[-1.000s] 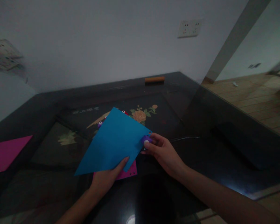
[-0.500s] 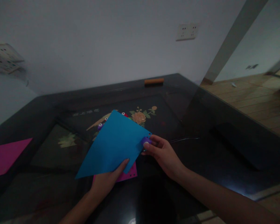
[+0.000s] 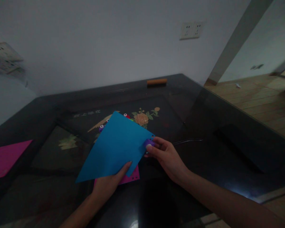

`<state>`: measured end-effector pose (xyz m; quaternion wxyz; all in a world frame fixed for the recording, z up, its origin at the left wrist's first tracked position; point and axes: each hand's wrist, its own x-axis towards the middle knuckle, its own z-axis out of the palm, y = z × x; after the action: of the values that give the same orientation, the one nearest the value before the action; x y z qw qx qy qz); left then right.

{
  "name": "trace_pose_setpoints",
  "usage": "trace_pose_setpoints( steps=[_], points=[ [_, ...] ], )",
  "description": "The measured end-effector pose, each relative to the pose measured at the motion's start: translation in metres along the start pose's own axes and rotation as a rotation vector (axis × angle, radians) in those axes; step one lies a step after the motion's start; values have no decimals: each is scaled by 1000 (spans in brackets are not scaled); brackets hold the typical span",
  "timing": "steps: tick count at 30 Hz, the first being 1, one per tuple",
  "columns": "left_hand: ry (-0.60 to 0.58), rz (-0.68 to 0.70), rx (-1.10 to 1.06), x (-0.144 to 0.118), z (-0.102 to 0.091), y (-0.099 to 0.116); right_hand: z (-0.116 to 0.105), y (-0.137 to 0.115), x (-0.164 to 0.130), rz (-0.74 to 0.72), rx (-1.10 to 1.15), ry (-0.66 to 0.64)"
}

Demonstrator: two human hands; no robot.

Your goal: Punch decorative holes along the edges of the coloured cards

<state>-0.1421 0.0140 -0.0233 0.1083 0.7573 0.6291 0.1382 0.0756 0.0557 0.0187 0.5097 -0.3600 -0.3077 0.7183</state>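
Note:
A sheet of blue paper (image 3: 114,147) is tilted above the dark table, its lower edge pinched by my left hand (image 3: 109,185), thumb on top. At the sheet's right edge my right hand (image 3: 167,158) grips a small purple craft punch (image 3: 148,144) with a white button, the thumb on the button. Small dark holes show in the blue edge just above the punch. Beneath the blue sheet lies pink paper (image 3: 134,175) with small holes near its corner. Behind the sheet, partly hidden, are another purple punch (image 3: 101,128) and a red punch (image 3: 126,116).
A second pink sheet (image 3: 8,160) lies at the table's left. Toward the back is an orange-brown stick-like piece (image 3: 156,82). A dark flat object (image 3: 237,145) rests on the right. The black glossy table (image 3: 190,196) meets a wall with sockets (image 3: 191,30).
Almost nothing differs. The view has shifted very slightly; both hands keep their hold on the blue paper and the purple punch.

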Motion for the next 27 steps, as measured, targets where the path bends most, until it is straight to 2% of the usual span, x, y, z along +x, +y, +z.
trace_pose_setpoints(
  steps=[9,18,27],
  points=[
    [25,-55,-65,3,1,-1,0,0,1,-11,-2,9],
    [40,8,-24,-1,-3,4,-1,2,1,-17,-9,14],
    [-8,35,62,-2,-4,1,-1,4,1,-48,-19,4]
  ],
)
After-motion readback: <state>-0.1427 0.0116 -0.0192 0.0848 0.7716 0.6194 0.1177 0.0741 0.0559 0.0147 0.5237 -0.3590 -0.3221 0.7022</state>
